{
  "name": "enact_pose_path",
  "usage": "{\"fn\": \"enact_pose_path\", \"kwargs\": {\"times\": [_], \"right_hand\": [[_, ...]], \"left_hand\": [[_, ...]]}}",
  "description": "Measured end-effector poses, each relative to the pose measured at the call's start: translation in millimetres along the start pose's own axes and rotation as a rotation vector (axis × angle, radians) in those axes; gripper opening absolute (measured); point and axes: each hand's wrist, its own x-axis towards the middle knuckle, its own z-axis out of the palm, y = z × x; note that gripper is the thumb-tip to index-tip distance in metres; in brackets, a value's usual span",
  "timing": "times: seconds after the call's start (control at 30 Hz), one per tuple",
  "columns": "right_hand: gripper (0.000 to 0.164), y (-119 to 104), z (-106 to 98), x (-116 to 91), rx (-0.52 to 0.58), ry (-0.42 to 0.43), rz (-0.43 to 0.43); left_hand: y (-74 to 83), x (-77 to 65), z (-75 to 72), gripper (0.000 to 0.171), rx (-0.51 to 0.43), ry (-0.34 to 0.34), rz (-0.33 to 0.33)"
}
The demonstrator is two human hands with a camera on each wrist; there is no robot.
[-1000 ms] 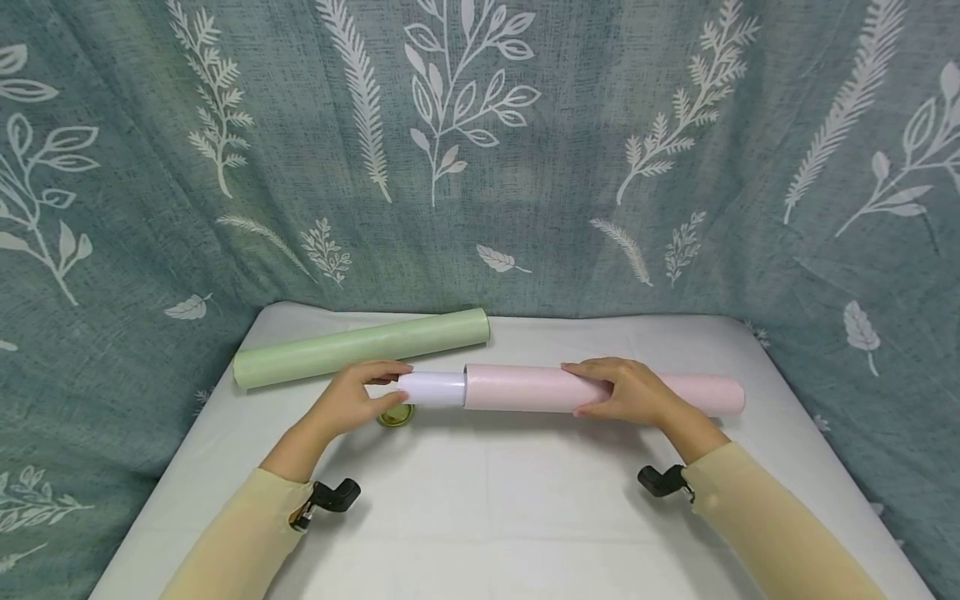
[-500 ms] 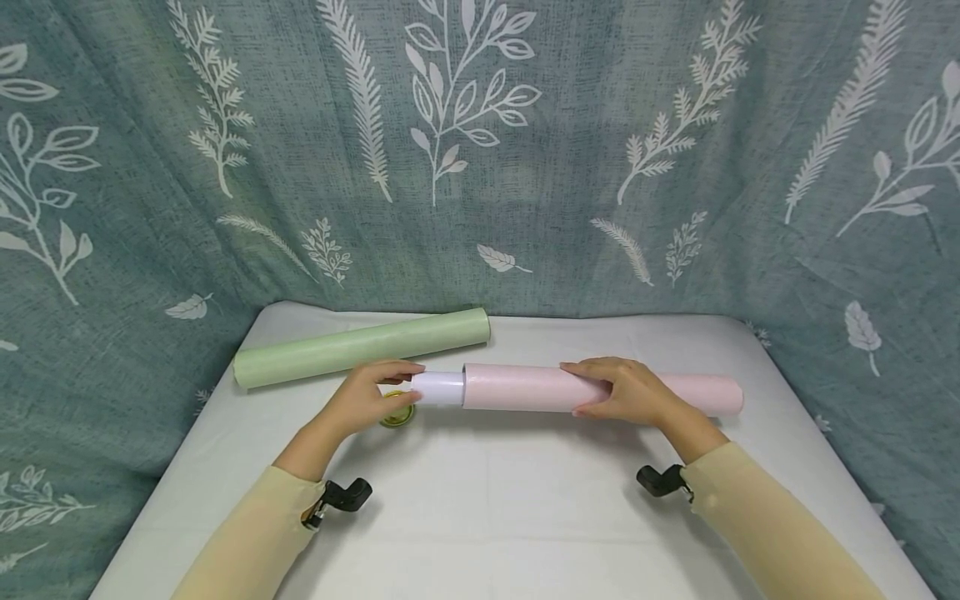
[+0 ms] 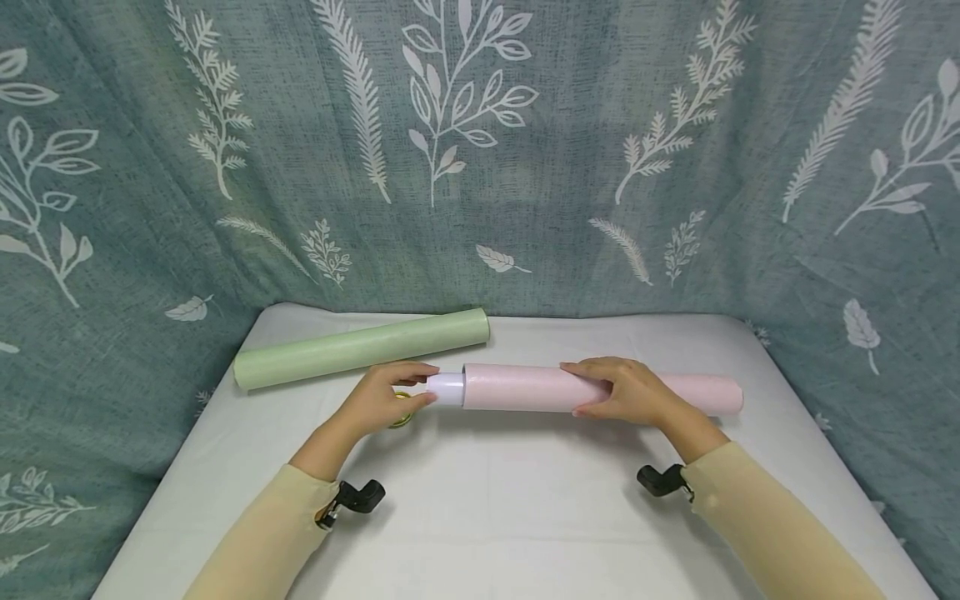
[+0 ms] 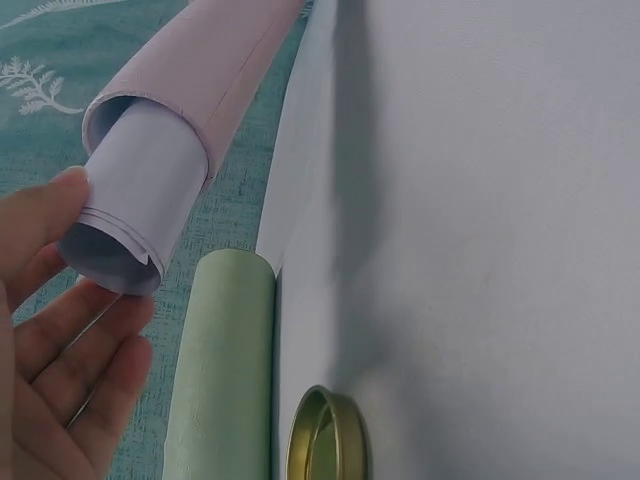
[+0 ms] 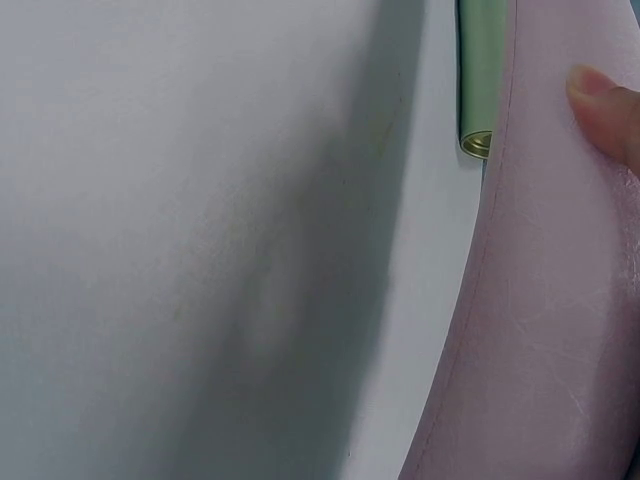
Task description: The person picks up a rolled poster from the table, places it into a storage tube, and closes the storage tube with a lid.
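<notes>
My right hand [image 3: 630,390] grips a long pink tube [image 3: 517,387] around its middle, holding it level above the table. A roll of white paper [image 3: 447,389] sticks a short way out of the tube's uncapped left end. My left hand [image 3: 386,398] pinches the roll's outer end between thumb and fingers. In the left wrist view the rolled paper [image 4: 145,180] sits inside the pink rim, its layered edge and hollow core showing. The right wrist view shows the thumb [image 5: 605,110] lying along the pink tube.
A green tube [image 3: 360,346] lies slantwise at the back left of the white-covered table [image 3: 525,517]. Just beneath my left hand is a round gold metal cap [image 4: 330,440]. A leaf-patterned green curtain [image 3: 555,167] hangs behind the table.
My left hand has moved right, sliding the paper roll deeper into the pink tube, so less of it sticks out. My right hand and the tube have stayed almost still.
</notes>
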Motion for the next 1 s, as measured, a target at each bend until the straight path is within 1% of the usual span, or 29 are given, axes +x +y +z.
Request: {"fn": "enact_pose_path", "kwargs": {"times": [0.2, 0.37, 0.6, 0.83, 1.0], "right_hand": [[0.072, 0, 0, 0, -0.001, -0.006, 0.005], [0.072, 0, -1, 0, 0.003, -0.011, 0.007], [0.072, 0, -1, 1, 0.002, -0.008, 0.006], [0.073, 1, 1, -1, 0.005, -0.001, 0.006], [0.073, 1, 1, -2, 0.009, 0.003, 0.008]], "left_hand": [[-0.1, 1.2, 5.3, 0.04, -0.015, -0.001, 0.003], [2.5, 2.7, 8.2, 0.037, 0.002, 0.009, -0.002], [3.7, 5.0, 11.8, 0.037, 0.029, 0.012, 0.028], [4.7, 5.9, 13.8, 0.039, 0.017, -0.003, 0.002], [4.7, 4.2, 14.3, 0.043, -0.013, -0.006, -0.025]]}}
